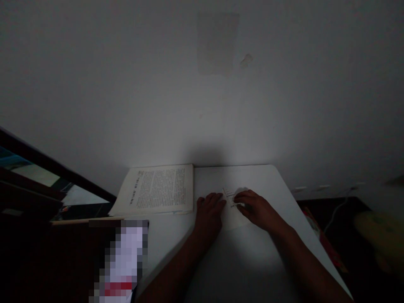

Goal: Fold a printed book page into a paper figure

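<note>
Wht desk (252,174): paper (234,219) under L fingers (211,199), unclenched, & R fingers (245,196), grip unclear

Through the head view I see my left hand (211,210) palm down at the left edge of a marked sheet (233,221) on the white worktop (170,231). My right hand (256,209) curls its fingers over the sheet; I can't tell whether they pinch anything. A printed book (160,189) lies to the left, near the wall (151,92).

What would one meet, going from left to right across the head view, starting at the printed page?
Printed page, left hand, small sheet of paper, right hand, white cable, blurred yellowish object.
</note>
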Demonstrator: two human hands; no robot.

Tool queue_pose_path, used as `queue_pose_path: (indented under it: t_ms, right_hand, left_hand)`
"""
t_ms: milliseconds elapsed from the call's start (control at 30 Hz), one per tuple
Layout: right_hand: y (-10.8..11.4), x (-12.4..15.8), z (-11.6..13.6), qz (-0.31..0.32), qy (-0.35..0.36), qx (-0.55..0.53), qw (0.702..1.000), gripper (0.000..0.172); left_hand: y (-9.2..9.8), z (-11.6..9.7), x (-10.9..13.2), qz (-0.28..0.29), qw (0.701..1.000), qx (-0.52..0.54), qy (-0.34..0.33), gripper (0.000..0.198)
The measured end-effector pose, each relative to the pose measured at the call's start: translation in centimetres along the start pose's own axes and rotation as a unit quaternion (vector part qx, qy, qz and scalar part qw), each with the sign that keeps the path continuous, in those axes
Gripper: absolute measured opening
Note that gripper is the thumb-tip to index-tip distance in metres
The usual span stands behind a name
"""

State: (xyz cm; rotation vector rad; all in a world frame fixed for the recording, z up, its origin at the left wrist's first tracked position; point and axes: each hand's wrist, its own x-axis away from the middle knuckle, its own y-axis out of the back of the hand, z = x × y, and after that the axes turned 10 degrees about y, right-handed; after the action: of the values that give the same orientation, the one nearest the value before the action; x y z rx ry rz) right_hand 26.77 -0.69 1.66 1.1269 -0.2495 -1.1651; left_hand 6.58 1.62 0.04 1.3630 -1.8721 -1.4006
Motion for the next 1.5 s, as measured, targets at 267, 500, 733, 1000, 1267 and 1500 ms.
queue_pose_path:
  t_ms: [267,500,733,1000,1267,1500]
  right_hand:
    - [0.0,-0.1,0.5,0.029,-0.015,0.003,0.999,0.024]
    - [0.1,-0.2,0.9,0.027,-0.022,-0.013,0.999,0.026]
    - [0.2,-0.2,1.1,0.025,-0.035,-0.012,0.999,0.028]
    - [0.3,-0.3,1.1,0.028,-0.036,-0.024,0.999,0.031]
    - [0.4,-0.2,1.0,0.028,-0.035,-0.024,0.999,0.029]
    - [0.5,-0.3,1.0,0.032,-0.043,-0.045,0.998,0.025]
  left_hand:
    - [0.5,-0.6,0.1,-0.008,1.000,0.004,-0.004,0.029]
    - [0.7,-0.8,0.2,-0.009,1.000,0.018,0.001,0.027]
    - [0.7,-0.8,0.3,-0.010,1.000,0.026,0.002,0.028]
    - [1.4,-0.8,0.2,0.040,0.997,0.050,-0.052,0.033]
    - [2.1,-0.6,0.1,0.074,0.993,0.061,-0.069,0.054]
    - [2.3,-0.2,0.1,0.065,0.992,0.072,-0.082,0.039]
